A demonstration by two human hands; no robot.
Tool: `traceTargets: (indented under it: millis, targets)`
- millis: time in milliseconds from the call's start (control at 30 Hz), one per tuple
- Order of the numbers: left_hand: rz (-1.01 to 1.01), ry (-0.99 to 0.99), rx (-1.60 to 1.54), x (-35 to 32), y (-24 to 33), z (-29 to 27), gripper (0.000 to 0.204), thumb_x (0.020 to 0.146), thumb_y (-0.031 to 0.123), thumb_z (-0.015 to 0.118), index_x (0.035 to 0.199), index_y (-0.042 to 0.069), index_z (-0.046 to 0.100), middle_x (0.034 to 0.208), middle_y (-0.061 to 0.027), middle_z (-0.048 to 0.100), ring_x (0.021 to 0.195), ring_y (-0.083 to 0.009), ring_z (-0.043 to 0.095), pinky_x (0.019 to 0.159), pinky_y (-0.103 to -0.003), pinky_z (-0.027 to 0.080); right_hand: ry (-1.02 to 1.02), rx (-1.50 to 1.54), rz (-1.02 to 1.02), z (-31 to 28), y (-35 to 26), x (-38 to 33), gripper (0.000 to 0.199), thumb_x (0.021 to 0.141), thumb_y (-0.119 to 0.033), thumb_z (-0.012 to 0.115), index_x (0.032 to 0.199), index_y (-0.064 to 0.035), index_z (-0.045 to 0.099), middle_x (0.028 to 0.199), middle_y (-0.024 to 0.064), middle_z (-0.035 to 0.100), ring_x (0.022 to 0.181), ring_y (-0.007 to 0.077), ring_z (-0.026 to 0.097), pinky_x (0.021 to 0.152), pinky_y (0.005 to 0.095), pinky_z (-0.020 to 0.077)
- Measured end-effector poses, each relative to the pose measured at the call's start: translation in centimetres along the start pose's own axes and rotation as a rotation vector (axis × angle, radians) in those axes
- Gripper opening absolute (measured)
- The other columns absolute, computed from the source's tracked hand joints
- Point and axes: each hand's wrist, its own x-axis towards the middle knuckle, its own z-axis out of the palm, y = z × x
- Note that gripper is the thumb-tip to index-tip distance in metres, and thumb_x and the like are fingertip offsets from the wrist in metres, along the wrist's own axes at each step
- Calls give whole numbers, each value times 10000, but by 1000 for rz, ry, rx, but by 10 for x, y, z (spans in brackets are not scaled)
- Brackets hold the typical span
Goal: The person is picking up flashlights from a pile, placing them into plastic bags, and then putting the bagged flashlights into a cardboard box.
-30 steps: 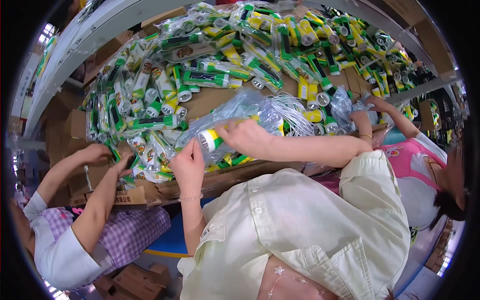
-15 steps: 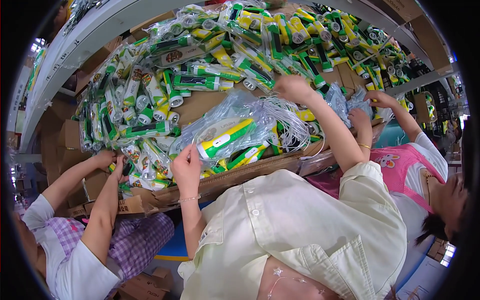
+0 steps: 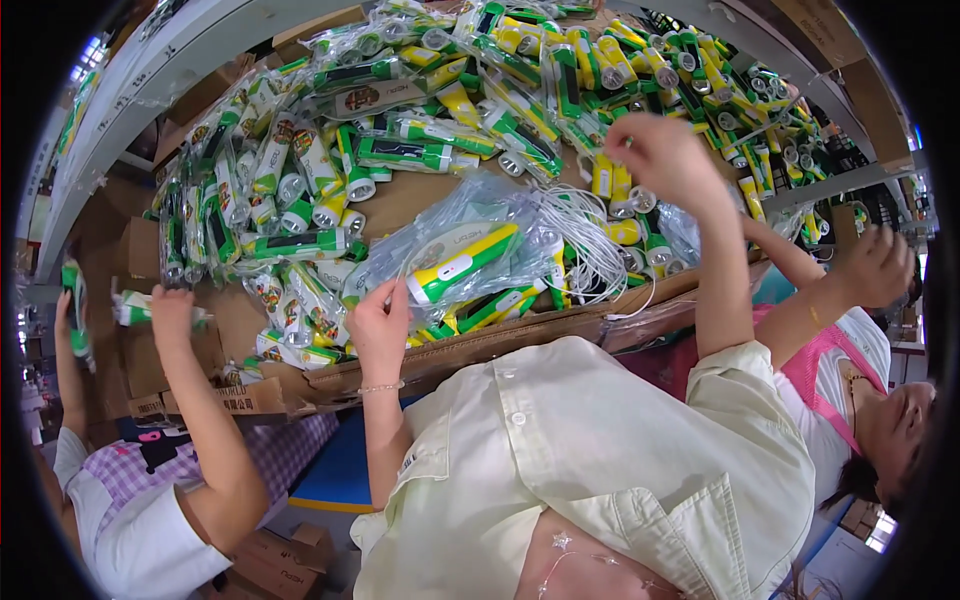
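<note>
My left hand [image 3: 380, 318] pinches the edge of a clear plastic bag [image 3: 440, 235] at the front of the pile. Beside its fingertips lies a yellow and green flashlight [image 3: 470, 262]; whether it sits inside the bag or on top, I cannot tell. My right hand [image 3: 672, 165] is raised over loose flashlights [image 3: 622, 185], its fingers bent and smeared by motion. A bundle of thin white cables [image 3: 585, 245] spreads between my hands, just right of the bag.
Bagged flashlights [image 3: 285, 185] heap up on the left, loose ones [image 3: 690, 70] at the back right. A cardboard edge [image 3: 450, 357] runs along the front. At left, a co-worker's hand [image 3: 172, 315] holds a bagged flashlight; at right, another co-worker's hand [image 3: 878, 268] is raised.
My right hand has moved right from near the cables to the loose flashlights. My left hand stays at the bag. The left co-worker's hands moved apart with bagged flashlights; the right one's hand rose.
</note>
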Motion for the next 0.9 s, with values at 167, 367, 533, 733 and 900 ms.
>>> traceTargets:
  millis: [167, 367, 533, 733, 900]
  targets:
    - [3, -22, 23, -4, 1, -4, 245, 888, 225, 578, 891, 6, 688, 495, -25, 548, 446, -54, 480, 452, -236, 370, 195, 1060, -252, -11, -73, 19, 84, 822, 59, 581, 901, 31, 575, 876, 110, 601, 705, 140, 613, 615, 255, 515]
    - [13, -32, -48, -4, -7, -1, 253, 888, 228, 577, 868, -1, 683, 505, -7, 529, 464, -46, 468, 452, -238, 366, -421, 1459, -145, 149, -97, 20, 131, 810, 1, 640, 929, -7, 587, 883, 89, 612, 748, 196, 641, 635, 315, 532]
    - [137, 52, -98, -12, -25, 0, 218, 880, 187, 598, 864, -14, 682, 508, 12, 494, 471, -41, 431, 443, -228, 343, -250, 365, -623, 168, -70, 14, 192, 745, -32, 633, 922, -103, 624, 877, 48, 603, 730, 237, 622, 613, 329, 508]
    - [64, 90, -10, -12, -3, -3, 181, 839, 146, 635, 925, -6, 682, 567, -142, 581, 466, -175, 557, 487, -283, 429, -402, -484, -481, 160, -73, 15, 95, 680, -85, 626, 746, -29, 664, 905, 126, 616, 746, 245, 648, 576, 377, 497]
    - [-128, -22, -546, -16, -24, -6, 169, 849, 64, 616, 981, -25, 673, 714, -85, 669, 576, -128, 621, 494, -235, 449, -430, -283, -326, 149, -107, 38, 84, 721, -161, 655, 769, -99, 685, 911, 72, 642, 774, 234, 646, 615, 371, 503]
